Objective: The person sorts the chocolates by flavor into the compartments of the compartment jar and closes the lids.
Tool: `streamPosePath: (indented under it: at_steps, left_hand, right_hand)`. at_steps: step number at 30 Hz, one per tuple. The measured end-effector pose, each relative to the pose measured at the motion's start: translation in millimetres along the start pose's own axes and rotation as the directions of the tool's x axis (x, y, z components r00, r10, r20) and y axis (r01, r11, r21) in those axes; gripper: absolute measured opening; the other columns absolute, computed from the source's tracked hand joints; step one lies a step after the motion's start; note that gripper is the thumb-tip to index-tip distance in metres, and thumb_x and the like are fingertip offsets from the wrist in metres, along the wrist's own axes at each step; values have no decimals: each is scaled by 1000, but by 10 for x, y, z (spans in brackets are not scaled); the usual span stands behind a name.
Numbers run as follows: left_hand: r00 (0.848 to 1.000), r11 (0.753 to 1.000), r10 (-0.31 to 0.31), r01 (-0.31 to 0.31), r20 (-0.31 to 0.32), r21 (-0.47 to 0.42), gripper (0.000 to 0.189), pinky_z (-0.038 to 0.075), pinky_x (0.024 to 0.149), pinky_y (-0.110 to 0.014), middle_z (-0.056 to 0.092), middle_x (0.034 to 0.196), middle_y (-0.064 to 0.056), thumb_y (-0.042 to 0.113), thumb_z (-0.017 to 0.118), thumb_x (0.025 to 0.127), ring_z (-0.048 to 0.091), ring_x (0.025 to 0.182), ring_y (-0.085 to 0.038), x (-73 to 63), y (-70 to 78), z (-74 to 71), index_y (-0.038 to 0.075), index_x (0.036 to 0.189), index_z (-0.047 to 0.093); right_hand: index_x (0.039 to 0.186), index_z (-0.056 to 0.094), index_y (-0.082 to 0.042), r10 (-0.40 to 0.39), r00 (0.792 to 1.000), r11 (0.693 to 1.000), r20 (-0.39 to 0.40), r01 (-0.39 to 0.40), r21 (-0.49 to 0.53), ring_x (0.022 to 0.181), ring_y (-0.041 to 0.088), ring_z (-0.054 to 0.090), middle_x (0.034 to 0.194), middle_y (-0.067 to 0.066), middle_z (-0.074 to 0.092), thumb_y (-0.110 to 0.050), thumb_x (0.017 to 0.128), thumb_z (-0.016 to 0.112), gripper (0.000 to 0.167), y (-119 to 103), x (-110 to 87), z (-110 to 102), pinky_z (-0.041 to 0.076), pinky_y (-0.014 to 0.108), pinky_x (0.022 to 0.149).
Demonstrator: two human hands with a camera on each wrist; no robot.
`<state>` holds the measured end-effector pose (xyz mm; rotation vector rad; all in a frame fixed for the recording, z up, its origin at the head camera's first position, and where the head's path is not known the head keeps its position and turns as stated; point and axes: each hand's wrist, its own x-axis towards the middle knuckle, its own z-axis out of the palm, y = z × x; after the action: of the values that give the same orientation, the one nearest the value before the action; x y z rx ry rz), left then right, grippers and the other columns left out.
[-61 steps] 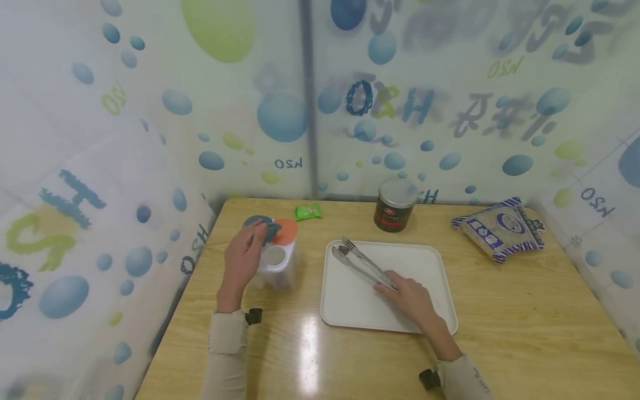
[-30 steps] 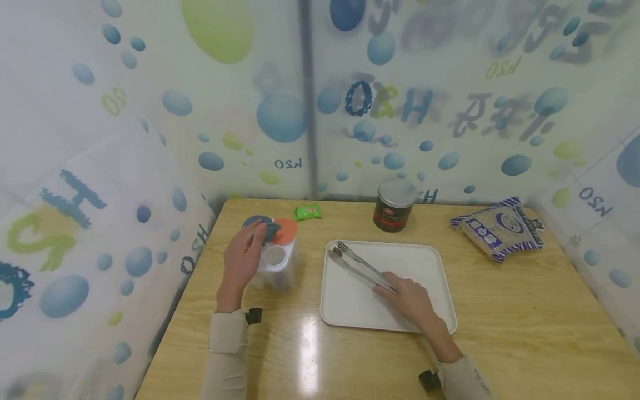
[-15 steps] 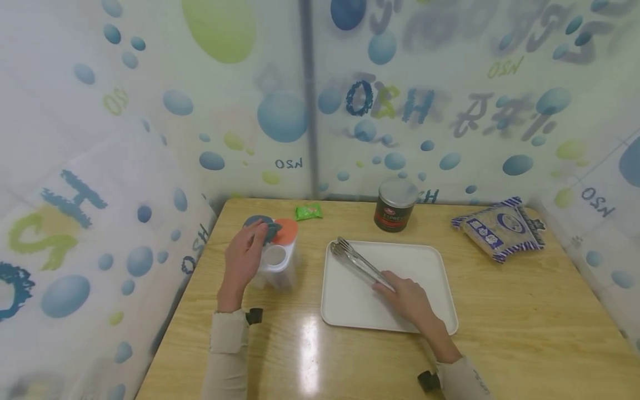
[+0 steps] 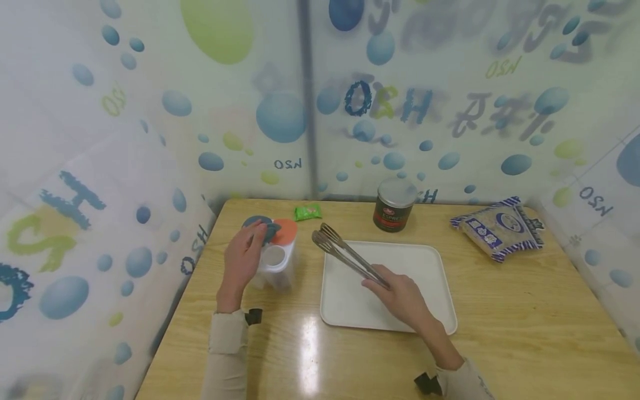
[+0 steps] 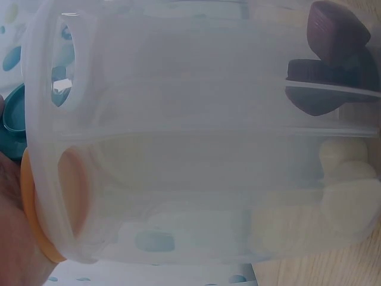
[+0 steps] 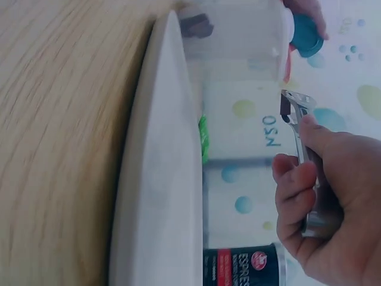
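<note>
In the head view my left hand pinches a teal lid above a clear plastic storage container. One round opening of the container is uncovered. Dark chunks and pale round pieces lie at its bottom in the left wrist view. My right hand grips metal tongs, raised over the white tray, with the tips past its left far corner. A small dark brown piece sits at the tongs' tips in the right wrist view.
Dark blue and orange lids cover other openings. A green packet lies behind, an espresso can stands beyond the tray, and a blue-and-white bag lies right. Patterned walls enclose the table's back and sides.
The tongs' tips have closed together over the tray, then risen off it and moved left toward the container, the right hand with them. My left hand and the teal lid have stayed put.
</note>
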<state>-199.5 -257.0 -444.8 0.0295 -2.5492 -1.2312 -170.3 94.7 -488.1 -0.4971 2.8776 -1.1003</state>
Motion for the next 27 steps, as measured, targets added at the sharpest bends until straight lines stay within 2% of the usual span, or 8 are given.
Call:
streamPosePath:
  at_steps: [11,15,20,27]
  left_hand:
    - [1000,1000,-4,5,20,-11,55,30,116,-58,55,147,-10,48,39,106,43,142,-37,11,-2,-11,7,134,63]
    - [1000,1000,-2,3,22,-20,54,31,116,-58,55,147,-11,48,39,106,43,142,-37,15,-9,-12,8,132,64]
    - [999,999,37,-37,6,-15,49,34,113,-60,57,145,-10,44,40,107,47,138,-37,12,-26,-4,10,131,66]
    - [998,998,57,-57,-5,-24,46,35,112,-61,57,145,-10,42,41,107,48,137,-38,4,-40,-12,10,122,70]
  right_hand:
    - [124,64,-22,-176,984,984,-32,177,31,56,2,41,68,-14,51,-40,94,66,35,-374,0,31,36,21,53]
    - [122,64,-22,-207,978,978,0,207,40,54,0,39,66,-16,48,-41,95,65,33,-482,20,109,35,20,52]
    - [123,64,-22,-249,968,968,29,249,28,54,0,40,67,-15,51,-42,96,63,33,-558,41,198,36,20,52]
    - [122,64,-25,-250,967,968,49,250,8,56,1,42,67,-14,50,-44,96,62,32,-576,52,223,37,20,53]
